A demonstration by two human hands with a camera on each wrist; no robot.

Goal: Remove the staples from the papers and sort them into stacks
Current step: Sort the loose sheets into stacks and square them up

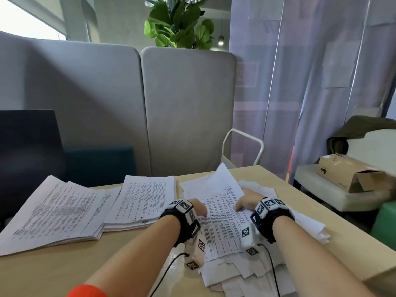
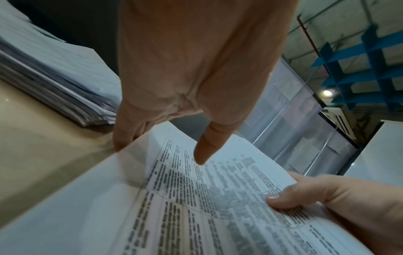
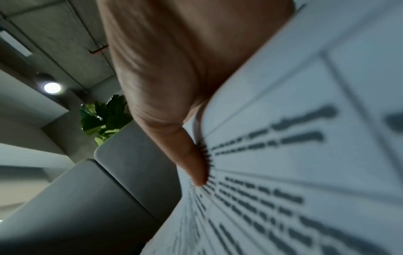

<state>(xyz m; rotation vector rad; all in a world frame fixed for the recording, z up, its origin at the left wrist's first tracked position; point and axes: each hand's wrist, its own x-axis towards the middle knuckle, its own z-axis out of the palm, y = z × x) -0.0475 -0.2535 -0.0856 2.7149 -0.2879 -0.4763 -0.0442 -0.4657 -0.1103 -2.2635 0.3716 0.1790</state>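
A printed sheet of paper (image 1: 218, 213) is held tilted above a loose pile of papers (image 1: 235, 273) at the table's right. My left hand (image 1: 198, 207) pinches its left edge: the thumb (image 2: 202, 151) lies on top and the fingers (image 2: 124, 136) curl under. My right hand (image 1: 244, 203) pinches the right edge, with its thumb (image 3: 194, 163) pressed on the print (image 3: 283, 172). No staple or staple remover shows in any view. Two neat stacks lie to the left: a wide one (image 1: 53, 211) and a narrower one (image 1: 145, 200).
The wooden table (image 1: 64, 266) ends close behind the stacks, against grey padded dividers (image 1: 186, 108). A dark monitor (image 1: 27, 151) stands at the far left. A white chair frame (image 1: 242, 146) and a cardboard box (image 1: 347, 172) sit to the right.
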